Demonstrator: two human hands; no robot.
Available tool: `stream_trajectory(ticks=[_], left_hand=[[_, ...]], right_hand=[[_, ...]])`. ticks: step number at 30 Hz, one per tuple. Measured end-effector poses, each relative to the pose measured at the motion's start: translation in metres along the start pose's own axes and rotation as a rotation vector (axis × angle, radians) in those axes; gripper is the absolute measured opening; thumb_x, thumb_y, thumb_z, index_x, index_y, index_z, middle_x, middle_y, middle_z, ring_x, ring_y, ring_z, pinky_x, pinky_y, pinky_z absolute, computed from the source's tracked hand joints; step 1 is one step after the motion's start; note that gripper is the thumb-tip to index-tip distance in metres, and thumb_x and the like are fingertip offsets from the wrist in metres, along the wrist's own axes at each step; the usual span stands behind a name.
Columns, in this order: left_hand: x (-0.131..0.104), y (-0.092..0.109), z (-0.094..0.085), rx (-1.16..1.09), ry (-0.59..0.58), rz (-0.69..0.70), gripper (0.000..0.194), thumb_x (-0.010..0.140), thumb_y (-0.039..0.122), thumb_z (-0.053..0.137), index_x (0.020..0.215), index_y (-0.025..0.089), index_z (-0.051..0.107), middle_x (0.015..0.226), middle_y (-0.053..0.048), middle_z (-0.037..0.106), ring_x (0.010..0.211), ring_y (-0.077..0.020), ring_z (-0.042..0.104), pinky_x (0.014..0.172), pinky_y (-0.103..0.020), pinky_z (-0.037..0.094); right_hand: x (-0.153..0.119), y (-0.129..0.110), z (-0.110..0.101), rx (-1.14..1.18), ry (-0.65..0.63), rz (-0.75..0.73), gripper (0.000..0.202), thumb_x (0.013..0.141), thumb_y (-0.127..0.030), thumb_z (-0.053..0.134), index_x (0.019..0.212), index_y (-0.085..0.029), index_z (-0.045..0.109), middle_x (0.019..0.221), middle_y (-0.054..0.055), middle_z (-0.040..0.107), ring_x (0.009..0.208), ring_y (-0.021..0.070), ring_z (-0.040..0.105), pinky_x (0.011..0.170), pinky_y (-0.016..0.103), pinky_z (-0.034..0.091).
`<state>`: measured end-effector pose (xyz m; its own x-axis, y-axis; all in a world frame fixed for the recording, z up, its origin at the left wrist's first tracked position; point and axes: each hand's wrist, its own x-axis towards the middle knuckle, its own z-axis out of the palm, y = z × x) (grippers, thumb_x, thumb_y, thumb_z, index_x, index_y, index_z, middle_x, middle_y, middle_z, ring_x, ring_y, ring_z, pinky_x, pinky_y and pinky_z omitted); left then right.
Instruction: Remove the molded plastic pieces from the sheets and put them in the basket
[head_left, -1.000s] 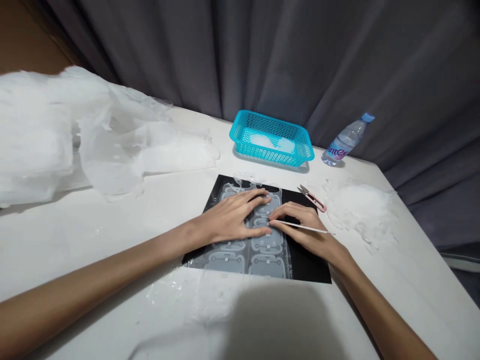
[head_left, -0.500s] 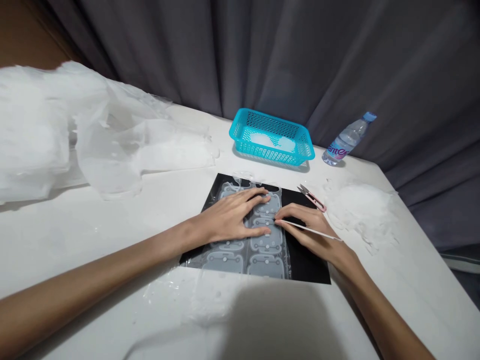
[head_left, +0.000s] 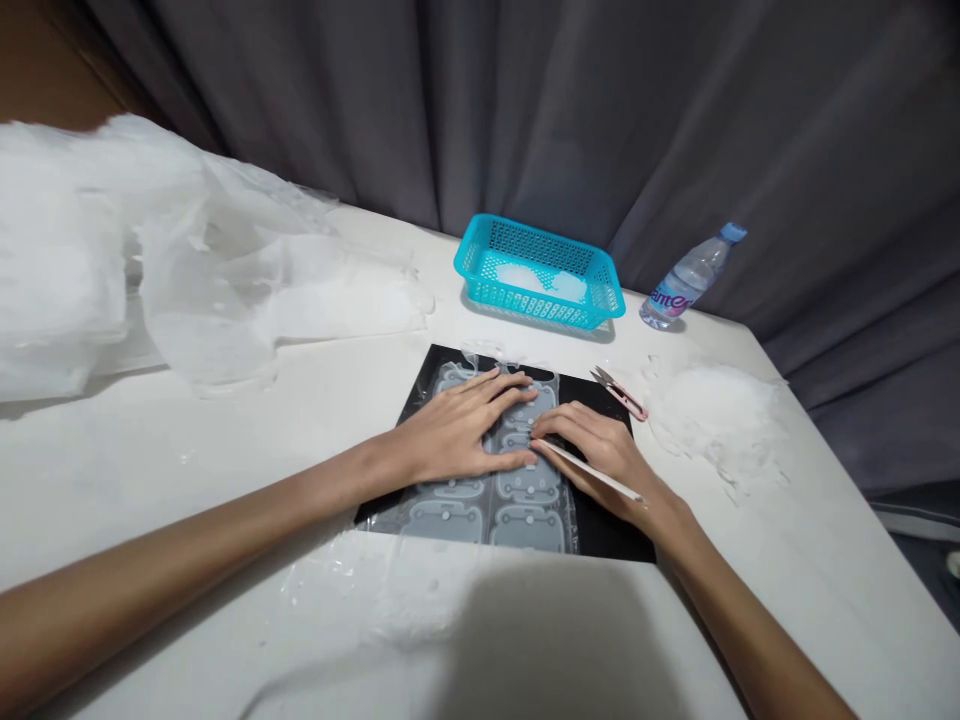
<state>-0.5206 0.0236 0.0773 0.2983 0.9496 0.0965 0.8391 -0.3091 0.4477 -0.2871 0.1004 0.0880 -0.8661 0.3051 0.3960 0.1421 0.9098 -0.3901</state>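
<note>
A translucent sheet of moulded, rounded shapes [head_left: 529, 525] lies on a black mat [head_left: 615, 535]. My left hand [head_left: 469, 425] rests flat on the sheet, fingers spread, covering part of its left and middle shapes. Between the thumb and fingers of my right hand [head_left: 600, 450] is a thin white stick-like tool [head_left: 600, 474], held slanted. Its working tip is hidden at my fingertips, over the right column of shapes. The sheet runs past the mat's front edge onto the white table.
A blue basket [head_left: 540, 310] with white pieces inside stands at the back, a water bottle [head_left: 694, 280] to its right. Pink-handled thread snips [head_left: 621, 394] lie beyond the mat. Thin white scraps [head_left: 720, 415] are heaped at right; a large pile of white plastic sheets [head_left: 202, 270] fills the left.
My right hand has moved slightly left, closer to my left hand, and the white tool has shifted with it over the sheet. My left hand stays in place on the sheet.
</note>
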Motion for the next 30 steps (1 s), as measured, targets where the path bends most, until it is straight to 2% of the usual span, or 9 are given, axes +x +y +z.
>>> stream_trajectory(ticks=[3, 6, 10, 14, 17, 20, 22, 25, 30], left_hand=[[0.0, 0.001, -0.002, -0.004, -0.024, -0.028, 0.082, 0.094, 0.074, 0.055, 0.157, 0.024, 0.042, 0.17, -0.011, 0.035, 0.156, -0.0369, 0.033, 0.125, -0.055, 0.032], [0.001, 0.0, -0.001, -0.019, -0.037, -0.032, 0.1, 0.092, 0.079, 0.051, 0.166, 0.018, 0.021, 0.174, -0.015, 0.019, 0.16, -0.0339, 0.023, 0.128, -0.052, 0.026], [0.001, -0.003, 0.001, -0.042, -0.035, -0.017, 0.115, 0.091, 0.081, 0.049, 0.168, 0.014, -0.005, 0.175, -0.019, 0.004, 0.162, -0.0334, 0.01, 0.129, -0.055, 0.02], [-0.002, -0.003, -0.003, -0.124, 0.03, 0.028, 0.109, 0.092, 0.076, 0.056, 0.168, 0.019, 0.003, 0.176, -0.019, 0.007, 0.162, -0.036, 0.013, 0.126, -0.058, 0.025], [-0.003, -0.002, -0.008, -0.245, 0.131, 0.057, 0.078, 0.093, 0.069, 0.061, 0.154, 0.024, 0.042, 0.166, -0.016, 0.038, 0.152, -0.0345, 0.037, 0.121, -0.054, 0.034], [-0.001, -0.003, -0.013, -0.489, 0.134, -0.048, 0.057, 0.103, 0.068, 0.039, 0.122, 0.022, 0.067, 0.12, -0.01, 0.072, 0.116, -0.0277, 0.063, 0.108, -0.047, 0.044], [0.002, -0.004, -0.016, -0.667, 0.1, -0.178, 0.069, 0.106, 0.068, 0.023, 0.11, 0.02, 0.072, 0.101, -0.008, 0.076, 0.097, -0.0246, 0.066, 0.094, -0.041, 0.049], [0.006, -0.008, -0.017, -0.774, 0.072, -0.281, 0.058, 0.102, 0.068, 0.042, 0.111, 0.02, 0.074, 0.103, -0.006, 0.077, 0.095, -0.0232, 0.067, 0.085, -0.034, 0.048], [0.007, -0.014, -0.014, -0.799, 0.007, -0.186, 0.043, 0.092, 0.049, 0.071, 0.122, 0.019, 0.068, 0.094, -0.004, 0.078, 0.089, -0.021, 0.07, 0.084, -0.033, 0.048]], right_hand=[[0.001, -0.003, 0.006, -0.159, -0.014, -0.062, 0.022, 0.106, -0.021, 0.053, 0.122, -0.016, 0.066, 0.117, 0.014, 0.075, 0.104, 0.0259, 0.069, 0.091, 0.04, 0.058], [0.009, 0.003, 0.006, -0.241, 0.041, -0.059, 0.023, 0.106, -0.016, 0.049, 0.117, -0.016, 0.069, 0.109, 0.013, 0.076, 0.098, 0.026, 0.068, 0.086, 0.04, 0.058], [0.023, 0.038, -0.008, -0.292, 0.405, 0.207, 0.022, 0.103, -0.017, 0.05, 0.104, -0.016, 0.072, 0.103, 0.013, 0.076, 0.096, 0.0279, 0.068, 0.09, 0.044, 0.054], [0.023, 0.06, -0.027, -0.152, 0.631, 0.475, 0.02, 0.099, -0.026, 0.056, 0.097, -0.018, 0.074, 0.098, 0.01, 0.076, 0.095, 0.0274, 0.069, 0.089, 0.043, 0.053], [0.02, 0.041, -0.03, 0.061, 0.608, 0.469, 0.018, 0.098, -0.029, 0.061, 0.097, -0.019, 0.076, 0.097, 0.008, 0.075, 0.092, 0.0243, 0.069, 0.086, 0.038, 0.053], [0.019, 0.005, -0.03, 0.273, 0.46, 0.404, 0.016, 0.098, -0.028, 0.064, 0.102, -0.021, 0.078, 0.095, 0.005, 0.072, 0.089, 0.0202, 0.067, 0.083, 0.033, 0.051], [0.019, -0.012, -0.033, 0.433, 0.187, 0.35, 0.019, 0.098, -0.029, 0.067, 0.112, -0.025, 0.079, 0.093, 0.002, 0.069, 0.084, 0.0174, 0.065, 0.078, 0.03, 0.051], [0.017, -0.016, -0.04, 0.555, -0.107, 0.294, 0.025, 0.101, -0.035, 0.065, 0.121, -0.028, 0.078, 0.095, 0.001, 0.068, 0.084, 0.0164, 0.064, 0.079, 0.03, 0.05], [0.011, 0.007, -0.032, 0.294, 0.245, 0.373, 0.047, 0.112, -0.042, 0.035, 0.11, -0.026, 0.079, 0.109, 0.007, 0.065, 0.111, 0.0223, 0.06, 0.103, 0.04, 0.044]])
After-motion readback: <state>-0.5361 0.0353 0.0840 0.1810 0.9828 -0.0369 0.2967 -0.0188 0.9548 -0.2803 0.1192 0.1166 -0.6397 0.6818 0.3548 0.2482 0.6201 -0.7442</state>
